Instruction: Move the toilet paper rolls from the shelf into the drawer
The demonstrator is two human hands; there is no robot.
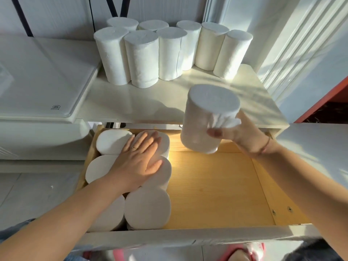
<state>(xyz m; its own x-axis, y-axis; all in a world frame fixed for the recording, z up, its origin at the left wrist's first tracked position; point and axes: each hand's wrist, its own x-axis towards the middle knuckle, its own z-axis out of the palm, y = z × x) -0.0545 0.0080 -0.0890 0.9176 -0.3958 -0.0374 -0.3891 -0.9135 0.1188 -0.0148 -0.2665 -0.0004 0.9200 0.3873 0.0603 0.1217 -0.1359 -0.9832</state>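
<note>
Right hand (243, 134) grips a roll (199, 129) over the drawer (216, 185), left hand (139, 159) flat on six stowed rolls (148, 210); we count eight shelf rolls (143, 61) outstanding

My left hand (140, 159) lies flat, palm down, fingers straight and close together, a ring (133, 147) on one of them. It rests on the tops of the rolls (148, 210) along the left side of the drawer (216, 185). Its bare forearm reaches in from the lower left. My right hand (239, 132) curls round one roll (201, 127), thumb across its near side, above the drawer's back edge. A thin band (265, 146) circles that wrist, and the forearm comes in from the right.
</note>
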